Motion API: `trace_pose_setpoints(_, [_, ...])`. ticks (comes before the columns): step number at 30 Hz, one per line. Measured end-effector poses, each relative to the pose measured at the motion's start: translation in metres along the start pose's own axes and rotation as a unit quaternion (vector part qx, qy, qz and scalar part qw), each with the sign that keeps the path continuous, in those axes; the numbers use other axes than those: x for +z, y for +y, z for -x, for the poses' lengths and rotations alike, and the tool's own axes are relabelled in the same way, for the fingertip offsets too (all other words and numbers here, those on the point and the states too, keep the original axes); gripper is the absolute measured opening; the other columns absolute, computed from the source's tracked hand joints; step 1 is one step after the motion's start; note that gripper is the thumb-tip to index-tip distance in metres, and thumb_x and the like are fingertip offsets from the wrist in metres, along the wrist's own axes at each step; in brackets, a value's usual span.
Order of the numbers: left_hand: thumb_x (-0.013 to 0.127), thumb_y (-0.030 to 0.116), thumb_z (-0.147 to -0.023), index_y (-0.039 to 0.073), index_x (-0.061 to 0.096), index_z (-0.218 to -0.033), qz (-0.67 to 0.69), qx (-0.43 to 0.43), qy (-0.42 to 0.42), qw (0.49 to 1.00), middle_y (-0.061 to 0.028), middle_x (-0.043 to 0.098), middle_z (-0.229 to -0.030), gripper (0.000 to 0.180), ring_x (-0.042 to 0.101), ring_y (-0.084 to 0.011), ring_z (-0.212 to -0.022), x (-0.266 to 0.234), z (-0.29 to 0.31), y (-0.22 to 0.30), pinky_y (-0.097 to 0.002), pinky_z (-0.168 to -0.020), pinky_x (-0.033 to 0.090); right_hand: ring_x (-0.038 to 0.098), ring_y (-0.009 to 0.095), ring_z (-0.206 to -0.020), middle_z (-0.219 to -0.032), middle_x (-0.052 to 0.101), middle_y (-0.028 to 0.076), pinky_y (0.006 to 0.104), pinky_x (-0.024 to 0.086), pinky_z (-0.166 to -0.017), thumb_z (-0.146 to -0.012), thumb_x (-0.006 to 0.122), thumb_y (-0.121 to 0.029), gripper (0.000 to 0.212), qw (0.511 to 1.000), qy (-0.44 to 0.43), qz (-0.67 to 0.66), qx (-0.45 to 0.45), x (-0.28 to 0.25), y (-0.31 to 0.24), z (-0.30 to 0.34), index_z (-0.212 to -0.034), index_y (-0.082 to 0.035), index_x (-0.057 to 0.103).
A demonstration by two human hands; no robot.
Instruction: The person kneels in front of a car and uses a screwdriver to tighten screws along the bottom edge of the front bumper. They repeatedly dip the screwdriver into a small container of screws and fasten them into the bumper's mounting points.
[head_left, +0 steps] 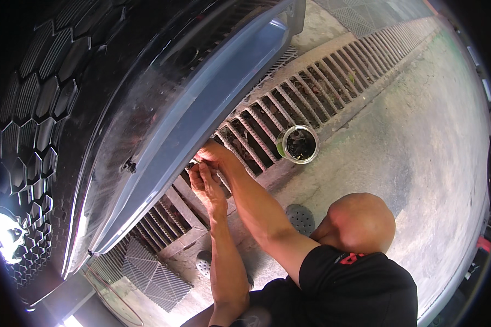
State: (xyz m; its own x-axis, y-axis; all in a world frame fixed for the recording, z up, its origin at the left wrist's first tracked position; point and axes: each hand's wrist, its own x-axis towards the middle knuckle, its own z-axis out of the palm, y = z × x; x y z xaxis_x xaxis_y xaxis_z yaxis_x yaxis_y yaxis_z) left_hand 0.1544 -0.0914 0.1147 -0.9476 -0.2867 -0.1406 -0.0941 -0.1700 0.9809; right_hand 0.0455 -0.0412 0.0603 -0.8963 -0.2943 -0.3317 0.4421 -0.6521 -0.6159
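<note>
My left hand and my right hand meet at the lower edge of a glossy dark car bumper with a bluish-grey lower face. The left fingers are closed in a pinch, at a small dark and light thing too tiny to name. My right hand curls in just above the left, its fingertips partly hidden by the bumper edge and the other hand; what it holds cannot be made out. To the right of my hands stands a round clear-walled tub with small dark pieces inside.
Beneath my hands runs a metal drain grate set in a concrete floor. Black honeycomb grille fills the left. My bent knee and grey perforated shoe are close by. Ribbed mat lies lower left; a bright lamp glares beside it.
</note>
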Motion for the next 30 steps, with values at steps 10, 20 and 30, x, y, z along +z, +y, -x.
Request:
trace_pose_setpoints(10, [0.063,0.021,-0.103,0.009,0.06,-0.095,0.031,0.012,-0.01,0.999,0.0037,0.054,-0.07,0.015,0.042,-0.0037,-0.055,0.017,-0.014,0.002,-0.0213,-0.049,0.032,0.064,0.015,-0.079,-0.095,0.068,0.009,0.0287,0.053,-0.057,-0.094,0.069,-0.018,0.018,0.999,-0.042,0.027,0.005,-0.011,-0.004,-0.009,-0.106,-0.005,0.067])
trace_pose_setpoints(20, [0.061,0.016,-0.104,0.009,0.061,-0.097,0.112,-0.037,-0.033,0.992,0.0053,0.055,-0.077,0.01,0.046,-0.0037,-0.068,0.092,0.004,0.002,-0.0203,-0.063,0.041,0.065,0.013,-0.076,-0.092,0.07,0.007,0.0277,0.052,-0.056,-0.095,0.068,-0.018,0.019,0.996,-0.069,0.046,-0.046,-0.132,-0.004,-0.061,-0.11,-0.006,0.067])
trace_pose_setpoints(30, [0.06,0.025,-0.105,0.01,0.064,-0.098,0.055,0.044,0.022,0.997,0.0044,0.059,-0.07,0.016,0.047,-0.0033,-0.059,0.046,-0.011,-0.006,-0.0209,-0.05,0.035,0.063,0.013,-0.078,-0.094,0.069,0.005,0.0288,0.049,-0.057,-0.093,0.072,-0.021,0.02,0.991,-0.11,-0.06,0.052,-0.019,-0.025,-0.016,-0.106,-0.008,0.068])
